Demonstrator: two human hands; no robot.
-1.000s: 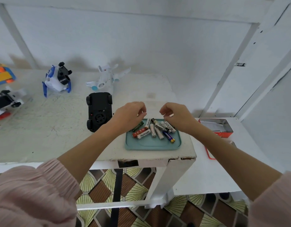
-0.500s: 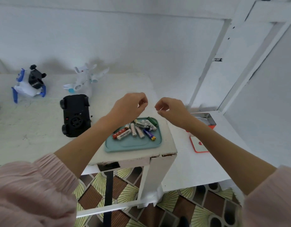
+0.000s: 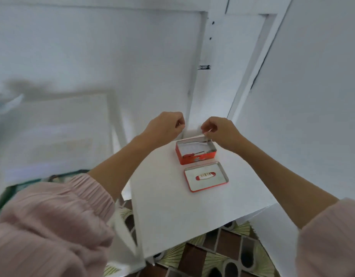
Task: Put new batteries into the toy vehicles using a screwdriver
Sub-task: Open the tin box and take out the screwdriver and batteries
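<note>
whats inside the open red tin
Inside the red tin lies white paper or card and something thin and red near its front wall; it is too blurred to identify. The right hand hides the far right corner. Its lid lies separately in front.

I log: red tin (image 3: 196, 156), red-rimmed lid (image 3: 206, 176), white table (image 3: 172, 212), pink ribbed sleeves (image 3: 52, 220), brown-and-cream fan-patterned floor (image 3: 202, 256), white walls (image 3: 92, 52).
</note>
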